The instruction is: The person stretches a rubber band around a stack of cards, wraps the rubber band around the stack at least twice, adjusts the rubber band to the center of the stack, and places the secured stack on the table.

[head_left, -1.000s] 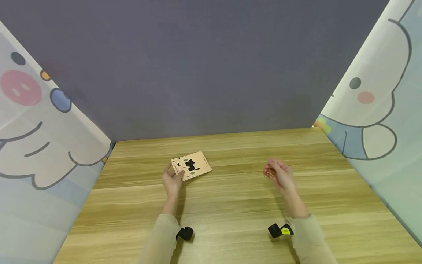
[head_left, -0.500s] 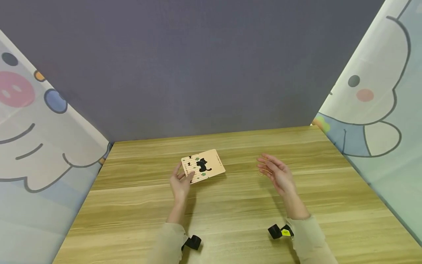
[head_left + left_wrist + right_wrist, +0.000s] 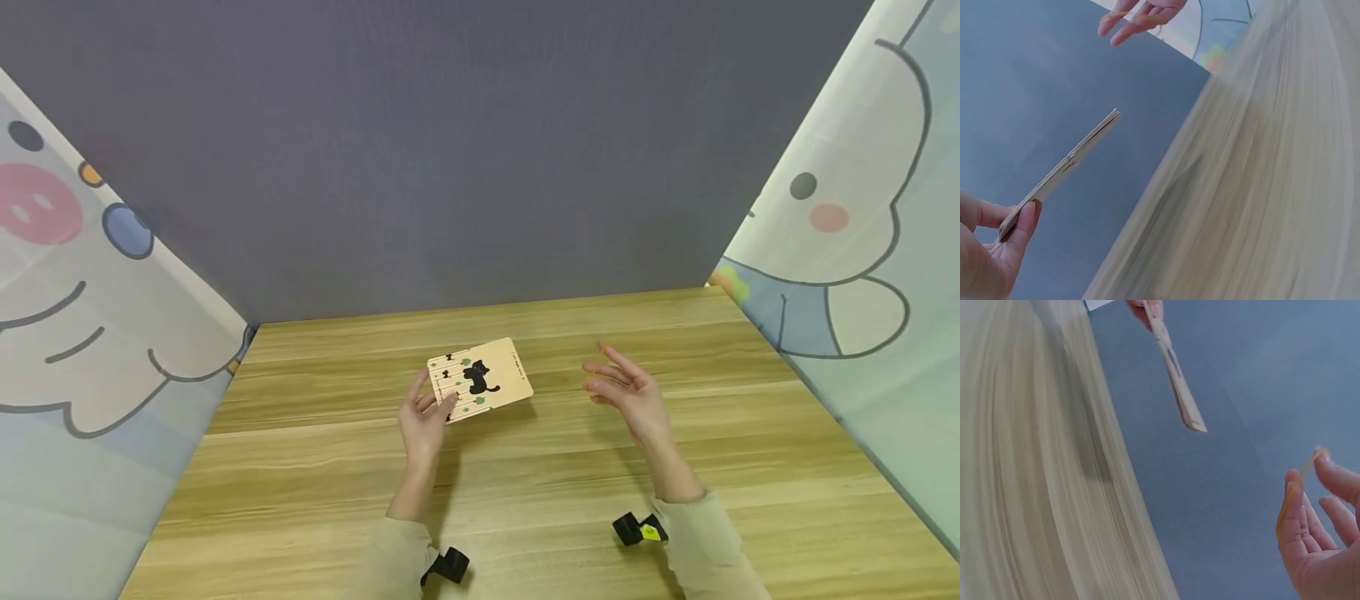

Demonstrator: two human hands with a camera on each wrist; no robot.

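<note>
Your left hand [image 3: 423,427]'s pinching the cards [image 3: 497,377], free end toward the worktop [image 3: 547,500]'s right edge, facing your spread right hand [image 3: 645,408] wearing the band [image 3: 1297,482].

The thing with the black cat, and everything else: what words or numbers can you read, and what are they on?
Item with the black cat: a tiny line of print near one edge, too small to read.
Yellow label on the black device at the right wrist: any marks are too small to read.
No readable text anywhere.
</note>
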